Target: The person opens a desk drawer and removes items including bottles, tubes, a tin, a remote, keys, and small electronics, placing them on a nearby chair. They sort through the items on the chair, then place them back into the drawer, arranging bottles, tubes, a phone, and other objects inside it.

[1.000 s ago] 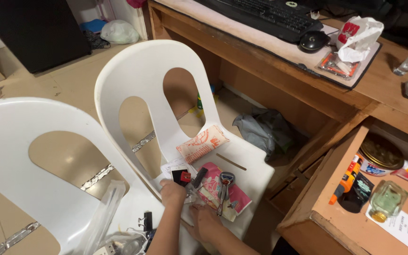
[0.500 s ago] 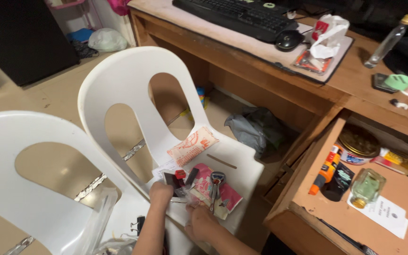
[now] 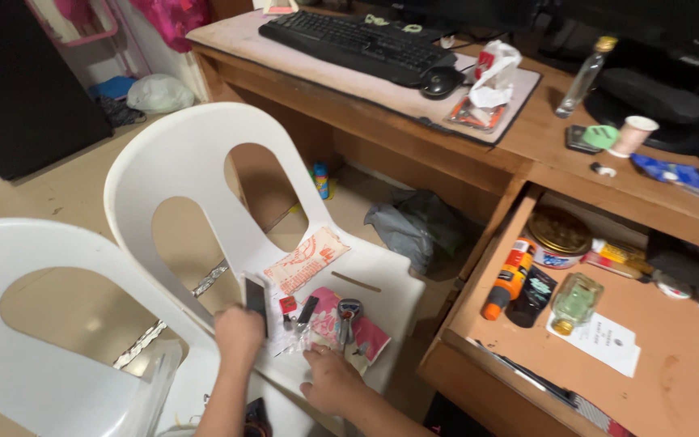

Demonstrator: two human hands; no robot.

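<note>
My left hand (image 3: 238, 333) is gripping a dark flat device (image 3: 256, 299) at twelve o'clock; my right hand (image 3: 332, 379) is lying loosely open, touching the pink packet (image 3: 335, 320), grasping nothing.

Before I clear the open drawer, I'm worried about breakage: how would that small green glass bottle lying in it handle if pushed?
The green glass bottle lies on its side on the drawer floor, so a push would probably roll it. It looks like thick glass, likely heavy for its size and breakable. Its smooth surface may be slippery.
</note>
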